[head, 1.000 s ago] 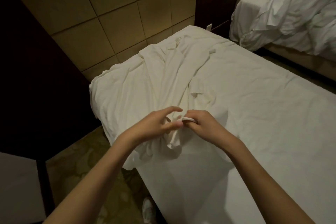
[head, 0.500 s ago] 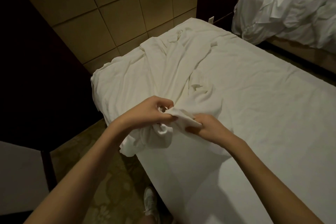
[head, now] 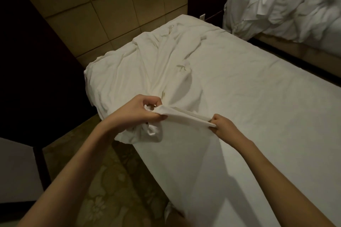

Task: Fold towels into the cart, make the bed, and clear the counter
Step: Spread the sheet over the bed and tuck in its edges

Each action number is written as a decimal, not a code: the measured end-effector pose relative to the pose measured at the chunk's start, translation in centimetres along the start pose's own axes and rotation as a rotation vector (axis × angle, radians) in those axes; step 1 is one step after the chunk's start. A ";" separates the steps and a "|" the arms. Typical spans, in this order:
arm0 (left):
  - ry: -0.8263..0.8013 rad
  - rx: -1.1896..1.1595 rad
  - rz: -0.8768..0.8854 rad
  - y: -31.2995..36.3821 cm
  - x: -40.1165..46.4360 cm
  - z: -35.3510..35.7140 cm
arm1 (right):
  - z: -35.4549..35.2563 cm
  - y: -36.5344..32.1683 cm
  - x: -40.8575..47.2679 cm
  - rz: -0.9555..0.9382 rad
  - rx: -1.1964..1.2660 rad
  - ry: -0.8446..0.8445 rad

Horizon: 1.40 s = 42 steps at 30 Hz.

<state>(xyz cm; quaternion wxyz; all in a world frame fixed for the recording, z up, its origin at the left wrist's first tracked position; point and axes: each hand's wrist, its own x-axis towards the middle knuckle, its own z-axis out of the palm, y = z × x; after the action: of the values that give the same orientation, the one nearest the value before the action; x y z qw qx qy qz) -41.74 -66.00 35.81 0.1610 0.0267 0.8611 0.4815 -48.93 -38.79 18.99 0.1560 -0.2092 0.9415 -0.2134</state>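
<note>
Both bare forearms reached forward. The left hand [head: 136, 109] was fisted, its fingers [head: 154, 102] curled tight on white sheet [head: 186, 117]; the right hand [head: 224, 127] pinched the same edge, apart from the left.

Probably a hotel room: two beds [head: 249, 97], padded wall [head: 110, 14], patterned carpet [head: 110, 190].

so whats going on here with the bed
A person is working on the near bed, which has a loose white sheet bunched at its far left end. The left hand and the right hand each pinch the sheet's edge, holding a short stretch of it taut between them above the mattress. The rest of the sheet lies crumpled, so the bed is not yet made. A second bed with rumpled bedding stands at the upper right.
</note>
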 end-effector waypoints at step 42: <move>0.100 0.014 0.057 16.1 -14.6 42.3 | -7.0 30.9 -39.4 0.335 0.680 0.461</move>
<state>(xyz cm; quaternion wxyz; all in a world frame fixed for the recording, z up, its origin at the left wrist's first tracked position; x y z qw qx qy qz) -16.86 -25.64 32.48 0.1039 0.0284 0.8702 0.4808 -27.68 7.14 18.62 0.0343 0.0624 0.8489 -0.5237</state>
